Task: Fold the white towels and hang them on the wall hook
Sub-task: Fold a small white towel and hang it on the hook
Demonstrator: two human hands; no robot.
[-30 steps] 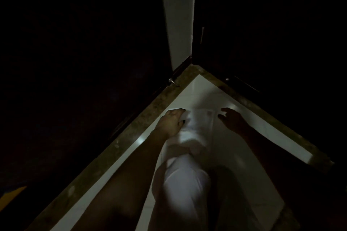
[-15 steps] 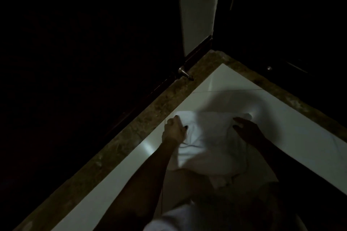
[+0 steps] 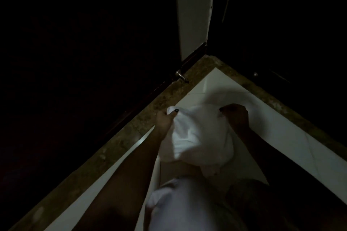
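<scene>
Working over pale floor (image 3: 281, 137), near its far corner. Holding white towel (image 3: 197, 135) bunched just above floor, likely opening it out for folding. Pinching one top corner with left hand (image 3: 165, 120), gripping the other with right hand (image 3: 234, 116), keeping edge stretched.

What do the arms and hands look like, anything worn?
The left forearm and right forearm are bare: no sleeves, gloves or watch show. The left hand has a dark-painted nail. The right hand is in deep shadow, so its nails and any rings cannot be told.
</scene>
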